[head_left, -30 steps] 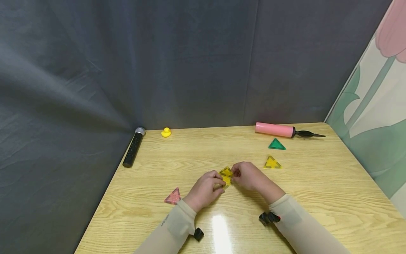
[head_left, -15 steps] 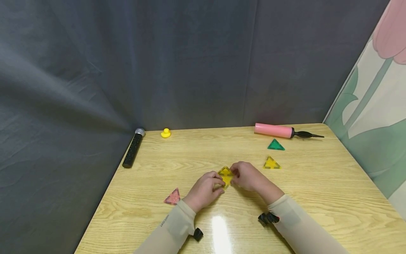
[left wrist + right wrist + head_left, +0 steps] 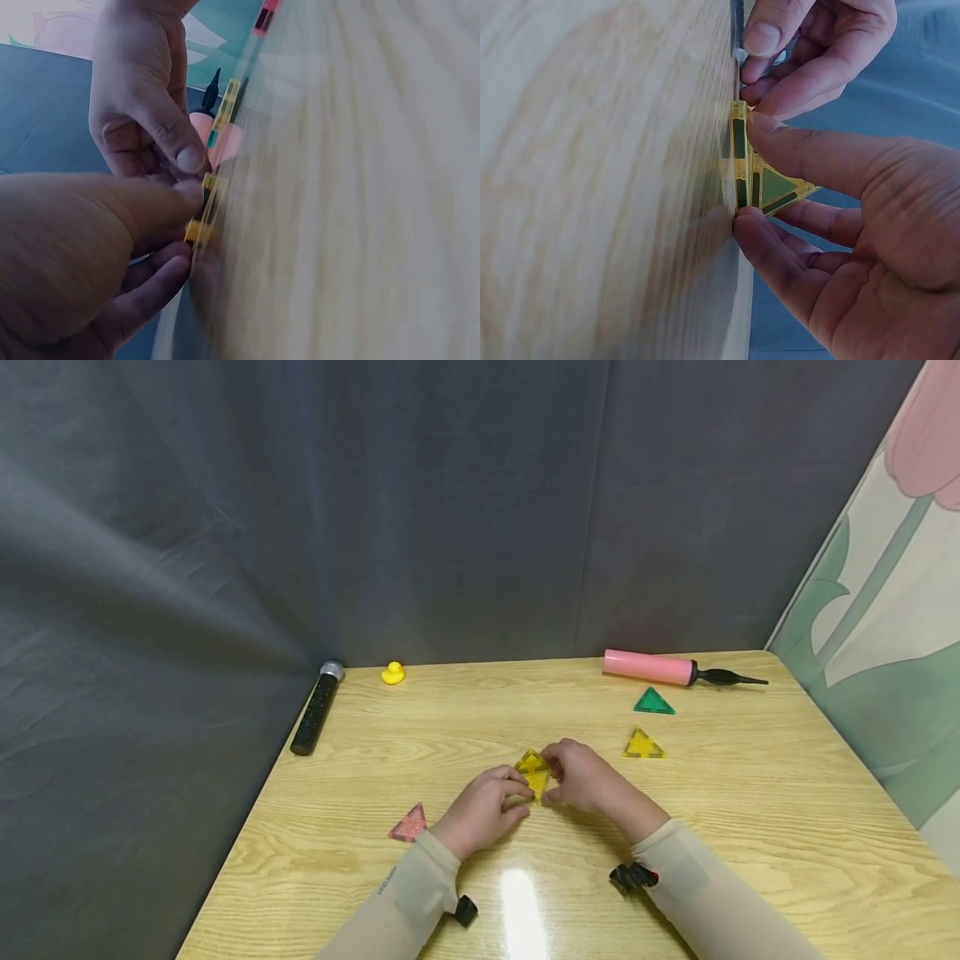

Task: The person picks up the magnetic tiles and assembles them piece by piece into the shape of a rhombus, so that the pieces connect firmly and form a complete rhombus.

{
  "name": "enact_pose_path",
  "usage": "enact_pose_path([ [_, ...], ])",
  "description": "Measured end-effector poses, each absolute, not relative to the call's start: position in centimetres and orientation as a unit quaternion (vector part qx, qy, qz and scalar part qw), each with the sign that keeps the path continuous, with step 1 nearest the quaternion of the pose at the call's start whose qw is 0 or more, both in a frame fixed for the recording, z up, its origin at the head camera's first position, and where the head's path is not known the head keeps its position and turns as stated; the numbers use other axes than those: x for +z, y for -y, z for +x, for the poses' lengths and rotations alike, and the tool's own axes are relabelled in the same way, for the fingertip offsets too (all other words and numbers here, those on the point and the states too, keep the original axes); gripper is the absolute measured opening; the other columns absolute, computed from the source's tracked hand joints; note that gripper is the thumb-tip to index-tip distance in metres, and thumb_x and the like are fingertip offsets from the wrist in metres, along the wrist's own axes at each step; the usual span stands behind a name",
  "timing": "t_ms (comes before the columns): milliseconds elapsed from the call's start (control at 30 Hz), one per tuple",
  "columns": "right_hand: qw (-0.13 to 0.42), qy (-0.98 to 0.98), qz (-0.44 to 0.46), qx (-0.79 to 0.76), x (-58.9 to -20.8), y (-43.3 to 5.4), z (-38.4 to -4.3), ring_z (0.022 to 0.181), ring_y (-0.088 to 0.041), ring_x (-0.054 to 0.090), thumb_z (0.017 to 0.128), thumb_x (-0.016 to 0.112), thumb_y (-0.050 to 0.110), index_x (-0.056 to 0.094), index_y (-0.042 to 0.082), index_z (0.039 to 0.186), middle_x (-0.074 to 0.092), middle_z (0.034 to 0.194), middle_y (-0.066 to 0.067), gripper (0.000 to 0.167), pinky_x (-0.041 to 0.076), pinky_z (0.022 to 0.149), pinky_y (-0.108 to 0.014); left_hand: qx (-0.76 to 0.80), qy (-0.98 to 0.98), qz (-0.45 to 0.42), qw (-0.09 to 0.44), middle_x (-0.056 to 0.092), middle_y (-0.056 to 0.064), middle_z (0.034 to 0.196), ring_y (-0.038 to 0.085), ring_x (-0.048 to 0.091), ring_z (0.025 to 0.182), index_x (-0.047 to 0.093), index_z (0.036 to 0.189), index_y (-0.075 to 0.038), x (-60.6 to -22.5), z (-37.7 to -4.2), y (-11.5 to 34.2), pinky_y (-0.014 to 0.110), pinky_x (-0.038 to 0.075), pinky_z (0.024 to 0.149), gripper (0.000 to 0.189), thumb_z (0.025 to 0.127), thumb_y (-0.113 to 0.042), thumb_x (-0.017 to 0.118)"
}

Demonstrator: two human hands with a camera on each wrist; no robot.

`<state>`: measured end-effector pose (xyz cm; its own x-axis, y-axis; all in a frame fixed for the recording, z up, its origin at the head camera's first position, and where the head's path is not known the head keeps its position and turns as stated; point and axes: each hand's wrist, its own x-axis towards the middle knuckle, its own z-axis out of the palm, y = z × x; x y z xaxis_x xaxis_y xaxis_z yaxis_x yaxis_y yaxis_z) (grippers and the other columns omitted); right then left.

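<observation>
Two yellow triangular magnetic tiles meet edge to edge at mid-table. The near tile (image 3: pixel 537 783) lies low at the tabletop, its point toward me; the far tile (image 3: pixel 532 761) points away. In the right wrist view one yellow tile (image 3: pixel 780 187) slants up from the wood beside the low tile's edge (image 3: pixel 739 142). My left hand (image 3: pixel 482 810) pinches the near tile from the left with thumb and fingers. From the right, my right hand (image 3: pixel 587 778) pinches the far tile, thumb at one corner and a fingertip at the other. The fingers partly hide both tiles.
A pink triangular tile (image 3: pixel 409 823) lies by my left sleeve. To the right are another yellow tile (image 3: pixel 643 744) and a green one (image 3: pixel 655 702). Along the back stand or lie a microphone (image 3: pixel 318 710), rubber duck (image 3: pixel 393 673) and pink hand pump (image 3: pixel 648 666).
The far yellow tile has shifted slightly left and back, and now lines up with the near tile. My right hand has moved a little left; my left hand has barely moved.
</observation>
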<state>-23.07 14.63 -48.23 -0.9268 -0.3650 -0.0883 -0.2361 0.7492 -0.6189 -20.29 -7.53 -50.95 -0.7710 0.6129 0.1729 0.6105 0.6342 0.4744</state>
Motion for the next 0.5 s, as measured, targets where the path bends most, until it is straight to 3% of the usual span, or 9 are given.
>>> enact_pose_path([
  [267, 0.093, -0.934, -0.162, -0.303, -48.3, -14.5, -23.0, 0.083, -0.02, 0.055, 0.077, 0.095, 0.01, 0.067, -0.003, 0.129, 0.06, 0.096, -0.007, 0.061, 0.052, 0.077, -0.037, 0.324, -0.895, 0.306, 0.034, 0.067, -0.012, 0.113, 0.008, 0.063, 0.098, 0.078, 0.119, -0.02, -50.1, -20.5, 9.3, 0.024, 0.054, 0.085, 0.021, 0.098, -0.023, 0.078],
  [500, 0.093, -0.935, -0.158, -0.303, -48.4, -14.3, -22.8, 0.082, -0.02, 0.054, 0.077, 0.095, 0.01, 0.067, -0.002, 0.13, 0.059, 0.094, -0.006, 0.061, 0.051, 0.077, -0.037, 0.354, -0.898, 0.258, 0.038, 0.066, -0.003, 0.117, 0.018, 0.065, 0.107, 0.075, 0.122, -0.016, -48.8, -20.7, 12.9, 0.036, 0.057, 0.092, 0.025, 0.098, -0.022, 0.077],
])
